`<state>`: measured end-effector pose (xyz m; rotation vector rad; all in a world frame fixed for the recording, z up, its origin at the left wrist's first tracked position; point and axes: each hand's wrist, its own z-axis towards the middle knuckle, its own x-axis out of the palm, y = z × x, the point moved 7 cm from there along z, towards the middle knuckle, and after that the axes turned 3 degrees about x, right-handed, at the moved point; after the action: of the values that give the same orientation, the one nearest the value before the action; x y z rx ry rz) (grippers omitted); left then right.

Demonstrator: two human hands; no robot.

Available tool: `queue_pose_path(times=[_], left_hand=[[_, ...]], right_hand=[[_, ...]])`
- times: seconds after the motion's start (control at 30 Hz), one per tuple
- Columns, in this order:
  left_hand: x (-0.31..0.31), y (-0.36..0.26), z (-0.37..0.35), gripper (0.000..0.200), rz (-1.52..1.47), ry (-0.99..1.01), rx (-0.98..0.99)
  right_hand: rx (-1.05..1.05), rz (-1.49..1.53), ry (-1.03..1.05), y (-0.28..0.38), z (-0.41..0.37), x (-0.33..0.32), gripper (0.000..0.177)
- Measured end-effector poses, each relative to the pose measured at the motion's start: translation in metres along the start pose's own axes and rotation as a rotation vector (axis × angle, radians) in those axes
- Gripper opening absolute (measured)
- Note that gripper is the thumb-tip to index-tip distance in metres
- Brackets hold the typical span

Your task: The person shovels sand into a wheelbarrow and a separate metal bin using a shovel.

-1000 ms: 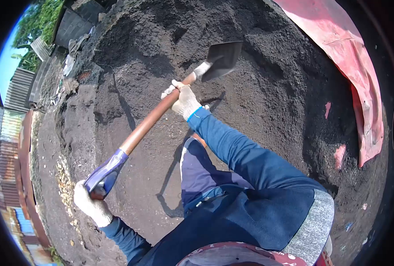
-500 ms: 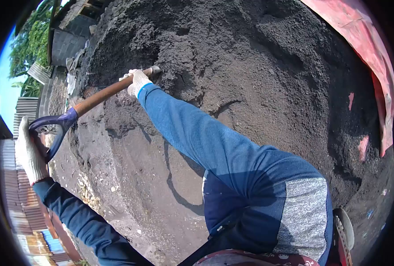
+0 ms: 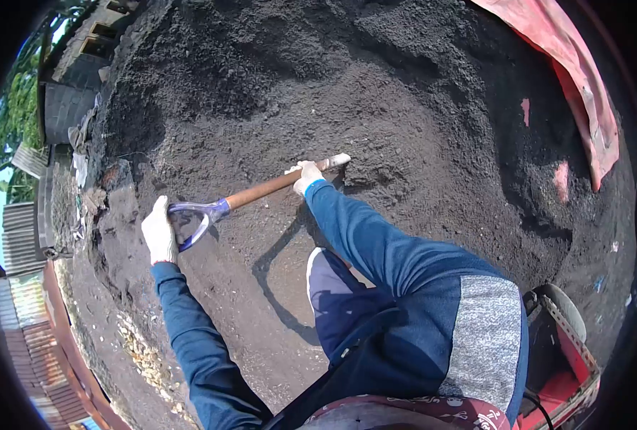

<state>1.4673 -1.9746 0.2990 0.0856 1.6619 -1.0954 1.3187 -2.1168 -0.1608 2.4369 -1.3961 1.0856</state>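
Both my hands wear white knit gloves and hold one shovel (image 3: 261, 190) with a brown wooden shaft. My left hand (image 3: 159, 233) is closed round the purple D-shaped handle (image 3: 222, 208) at its end. Farther along, my right hand (image 3: 308, 177) grips the shaft close to the pale metal socket (image 3: 338, 160). Beyond the socket the blade cannot be made out; dark, loose sand (image 3: 376, 175) lies where it would be. The shovel slants up to the right, over lower ground in front of the big dark sand heap (image 3: 261, 64).
A red tarp (image 3: 583, 93) hangs along the heap's right side. At the lower right is a red cart-like frame (image 3: 576, 358) with a wheel (image 3: 563, 312). Rusty corrugated sheets (image 3: 39, 344) and a block wall (image 3: 68, 107) stand at the left. My shoe (image 3: 313, 269) is below the shaft.
Both hands and the shovel have moved right and the blade end lower, away from the heap's upper left face. My view has shifted, showing more of the red cart-like frame.
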Motion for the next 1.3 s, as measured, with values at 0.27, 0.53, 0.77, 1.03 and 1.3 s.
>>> queue_pose_path(times=[0.27, 0.53, 0.77, 1.03, 1.3], left_hand=[[0.306, 0.009, -0.133, 0.046, -0.179, 0.694, -0.051], [0.393, -0.129, -0.412, 0.057, -0.213, 1.295, 0.666], [0.223, -0.060, -0.256, 0.022, -0.334, 0.641, 0.026], [-0.173, -0.127, -0.146, 0.040, -0.265, -0.536, 0.168], [-0.087, -0.182, 0.063, 0.047, 0.174, -0.196, 0.177]], right_hand=[[-0.444, -0.073, -0.476, 0.264, -0.142, -0.467, 0.014], [-0.423, -0.031, -0.873, 0.321, -0.574, -0.563, 0.050], [-0.585, 0.193, -0.364, 0.344, -0.311, -0.413, 0.014], [0.204, 0.042, 0.352, -0.025, -0.175, 0.195, 0.017], [0.224, 0.326, 0.274, -0.049, -0.005, 0.181, 0.017]])
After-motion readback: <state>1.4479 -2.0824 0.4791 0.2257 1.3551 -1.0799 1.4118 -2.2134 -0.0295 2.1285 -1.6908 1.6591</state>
